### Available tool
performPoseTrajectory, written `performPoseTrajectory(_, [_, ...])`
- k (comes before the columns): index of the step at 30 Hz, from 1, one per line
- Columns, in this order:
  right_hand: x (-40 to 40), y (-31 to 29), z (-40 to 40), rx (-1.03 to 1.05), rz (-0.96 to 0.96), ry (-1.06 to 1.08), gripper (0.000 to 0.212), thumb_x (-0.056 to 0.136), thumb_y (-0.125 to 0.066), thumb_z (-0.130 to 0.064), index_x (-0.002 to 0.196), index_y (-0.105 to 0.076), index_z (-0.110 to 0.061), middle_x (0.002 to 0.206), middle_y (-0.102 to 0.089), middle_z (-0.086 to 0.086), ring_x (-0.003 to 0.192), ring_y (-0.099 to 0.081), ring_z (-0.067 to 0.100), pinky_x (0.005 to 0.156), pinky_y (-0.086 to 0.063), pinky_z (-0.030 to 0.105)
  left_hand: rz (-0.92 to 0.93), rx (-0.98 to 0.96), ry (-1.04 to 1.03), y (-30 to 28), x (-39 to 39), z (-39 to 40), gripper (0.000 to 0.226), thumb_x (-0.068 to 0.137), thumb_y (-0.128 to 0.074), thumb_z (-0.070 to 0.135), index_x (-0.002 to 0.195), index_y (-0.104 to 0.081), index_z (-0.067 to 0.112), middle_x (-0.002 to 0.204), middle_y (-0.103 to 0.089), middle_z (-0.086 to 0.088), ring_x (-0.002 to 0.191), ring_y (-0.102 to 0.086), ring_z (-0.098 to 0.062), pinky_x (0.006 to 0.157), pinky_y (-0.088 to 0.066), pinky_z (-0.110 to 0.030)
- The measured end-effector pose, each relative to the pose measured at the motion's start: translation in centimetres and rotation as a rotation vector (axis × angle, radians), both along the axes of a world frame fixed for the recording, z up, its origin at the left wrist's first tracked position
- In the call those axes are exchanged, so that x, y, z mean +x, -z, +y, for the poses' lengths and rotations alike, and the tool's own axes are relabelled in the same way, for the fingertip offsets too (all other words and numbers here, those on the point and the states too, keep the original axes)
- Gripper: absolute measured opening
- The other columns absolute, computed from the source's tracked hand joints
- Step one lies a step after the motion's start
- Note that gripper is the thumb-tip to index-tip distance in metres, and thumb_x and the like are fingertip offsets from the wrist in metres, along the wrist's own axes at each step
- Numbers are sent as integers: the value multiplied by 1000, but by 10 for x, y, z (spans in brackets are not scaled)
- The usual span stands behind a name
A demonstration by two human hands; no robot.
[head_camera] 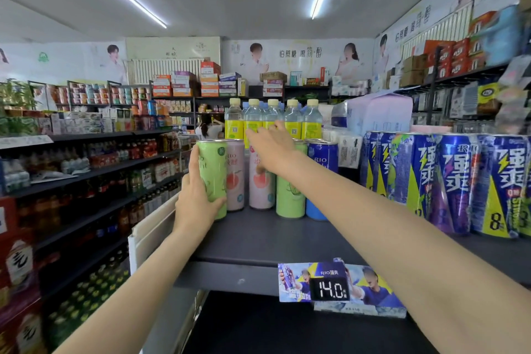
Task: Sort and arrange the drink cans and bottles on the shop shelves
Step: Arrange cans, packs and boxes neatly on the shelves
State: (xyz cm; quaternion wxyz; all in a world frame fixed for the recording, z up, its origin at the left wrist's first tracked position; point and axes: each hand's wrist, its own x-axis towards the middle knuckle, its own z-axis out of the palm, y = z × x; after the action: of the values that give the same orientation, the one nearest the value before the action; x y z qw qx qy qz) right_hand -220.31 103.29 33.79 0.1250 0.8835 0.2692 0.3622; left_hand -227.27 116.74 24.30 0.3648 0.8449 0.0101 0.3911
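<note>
My left hand [195, 195] grips a tall light-green can [212, 175] standing at the left end of the dark top shelf [258, 241]. Beside it stand two pink peach cans [235, 178] [260, 190], another green can [290, 195] and a blue can [321, 158]. My right hand [273, 146] reaches over the pink cans with its fingers spread, at the row of yellow-labelled bottles [311, 121] behind them. Whether it touches a bottle I cannot tell.
Large blue and yellow cans [459, 181] fill the shelf's right side. A price tag reading 14.0 [330, 287] hangs on the front edge. Shelves of bottled drinks [100, 181] run along the left aisle. Tissue packs [379, 112] sit behind at right.
</note>
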Motion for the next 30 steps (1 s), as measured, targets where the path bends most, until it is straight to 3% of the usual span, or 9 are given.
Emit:
performPoseTrajectory(5, [12, -11, 9, -76, -8, 95, 48, 86, -58, -7, 130, -39, -5, 128, -51, 9, 110, -57, 24, 108, -23, 37, -21, -6, 9, 2, 4, 2, 109, 74, -74, 4, 148, 3, 29, 137, -41, -13, 119, -47, -31, 89, -40, -37])
performPoseTrajectory(13, [15, -17, 15, -98, 52, 154, 47, 87, -58, -11, 130, -39, -11, 126, -51, 8, 112, -54, 27, 111, -14, 50, -25, -45, 12, 3, 5, 4, 109, 73, -76, 6, 149, -1, 25, 140, -39, -9, 122, -45, -27, 92, -39, -35])
performPoseTrajectory(16, [12, -27, 12, 21, 213, -26, 59, 81, -71, -24, 131, -40, -14, 129, -51, 6, 119, -49, 26, 111, -15, 52, -29, -52, 3, 3, 5, 5, 108, 73, -75, 6, 149, -1, 26, 139, -41, -9, 121, -46, -27, 88, -39, -33])
performPoseTrajectory(19, [6, -33, 15, 175, 562, -314, 67, 77, -74, -20, 135, -40, -17, 140, -43, 6, 127, -42, 24, 103, -33, 38, -59, -97, -9, 3, 2, 5, 105, 74, -73, 3, 149, -4, 25, 136, -42, -11, 119, -46, -29, 83, -35, -28])
performPoseTrajectory(22, [10, -30, 23, 210, 695, -340, 63, 79, -74, -19, 133, -42, -21, 146, -37, 5, 131, -38, 24, 101, -35, 36, -79, -133, -14, 3, -1, 4, 103, 73, -72, 0, 149, -6, 23, 138, -41, -11, 120, -45, -29, 90, -36, -32])
performPoseTrajectory(24, [15, -26, 27, 249, 694, -329, 58, 79, -73, -18, 128, -44, -20, 145, -37, 5, 125, -42, 25, 93, -38, 34, -74, -131, -20, 3, -1, 4, 102, 74, -72, 1, 149, -6, 23, 137, -41, -12, 119, -45, -30, 87, -35, -30])
performPoseTrajectory(27, [13, -25, 26, 307, 679, -357, 51, 78, -74, -20, 121, -46, -15, 133, -45, 3, 105, -47, 21, 78, -36, 29, -66, -120, -17, 3, 0, 4, 101, 75, -71, 2, 149, -5, 22, 136, -42, -12, 117, -46, -30, 83, -33, -29])
performPoseTrajectory(30, [3, -24, 22, 306, 563, -372, 46, 73, -78, -25, 109, -50, -16, 89, -44, -17, 90, -41, 15, 76, -28, 28, -70, -125, -22, 3, 1, 5, 101, 74, -72, 2, 149, -6, 21, 136, -42, -12, 118, -46, -30, 89, -36, -32])
